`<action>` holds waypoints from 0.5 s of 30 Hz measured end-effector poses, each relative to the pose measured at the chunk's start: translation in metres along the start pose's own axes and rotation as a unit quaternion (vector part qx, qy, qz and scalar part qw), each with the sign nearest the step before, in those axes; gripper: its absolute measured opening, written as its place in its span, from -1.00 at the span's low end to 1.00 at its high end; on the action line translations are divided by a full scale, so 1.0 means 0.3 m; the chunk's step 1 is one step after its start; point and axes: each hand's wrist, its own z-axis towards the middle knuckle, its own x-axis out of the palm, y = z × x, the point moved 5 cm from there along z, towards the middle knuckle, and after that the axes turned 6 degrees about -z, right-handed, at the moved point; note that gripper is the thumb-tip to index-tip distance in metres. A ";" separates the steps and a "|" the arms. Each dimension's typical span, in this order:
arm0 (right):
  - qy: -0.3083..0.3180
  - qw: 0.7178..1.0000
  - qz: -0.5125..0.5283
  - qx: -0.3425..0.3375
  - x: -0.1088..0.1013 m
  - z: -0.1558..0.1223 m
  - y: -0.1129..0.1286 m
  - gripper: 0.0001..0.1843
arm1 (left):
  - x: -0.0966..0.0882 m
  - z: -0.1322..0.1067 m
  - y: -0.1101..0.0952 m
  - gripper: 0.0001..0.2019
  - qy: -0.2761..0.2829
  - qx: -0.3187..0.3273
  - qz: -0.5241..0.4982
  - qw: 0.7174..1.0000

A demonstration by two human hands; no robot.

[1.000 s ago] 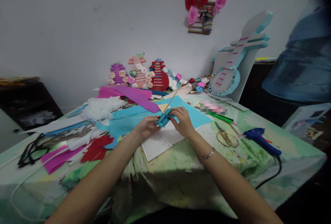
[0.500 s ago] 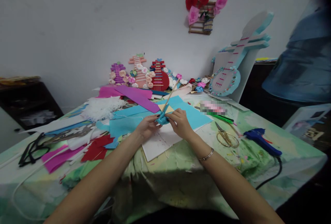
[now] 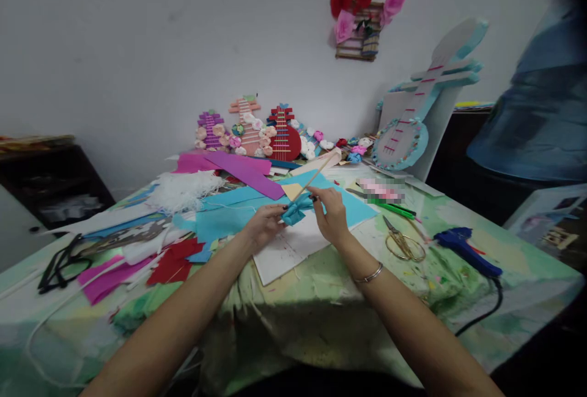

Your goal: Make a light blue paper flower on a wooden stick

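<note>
My left hand (image 3: 265, 226) pinches a blue crepe-paper flower (image 3: 295, 213) at its left side. A thin wooden stick (image 3: 315, 178) leans up and to the right from behind the flower. My right hand (image 3: 331, 210) has its thumb and fingertips closed on the flower's upper right edge. Under both hands lies a white sheet (image 3: 284, 256), and behind it is a bright blue sheet (image 3: 353, 204). A small tan paper piece (image 3: 291, 191) lies just beyond the flower.
Gold scissors (image 3: 403, 244) and a blue glue gun (image 3: 468, 253) with a cord lie at right, near a green pen (image 3: 397, 208). Black glasses (image 3: 59, 265), red paper (image 3: 174, 262) and white shredded paper (image 3: 183, 192) lie at left. Small model lutes (image 3: 284, 140) stand along the wall.
The stick has tilted further to the right, and the flower has turned to show more of its folds. My right hand has shifted slightly right.
</note>
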 end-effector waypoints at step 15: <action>-0.024 0.985 0.112 0.125 -0.002 0.008 -0.097 -0.66 | 0.018 -0.014 0.013 -0.88 -0.009 -0.011 0.009 1.000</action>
